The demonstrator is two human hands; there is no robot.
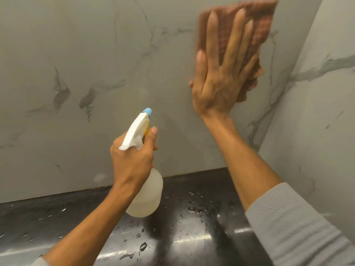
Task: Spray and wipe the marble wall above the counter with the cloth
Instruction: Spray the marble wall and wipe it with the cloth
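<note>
Grey sleeve covered the right forearm. On the wet black table lay water drops. The left hand closed its grip around the neck of the bottle, long axis tilted, blue nozzle pointing up toward the wall. The right hand, fingers spread and pointing up, pressed the cloth flat on the wall, near the corner.

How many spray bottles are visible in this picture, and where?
1. The spray bottle is in the left hand, above the wet black counter. Others may be outside the view.
</note>
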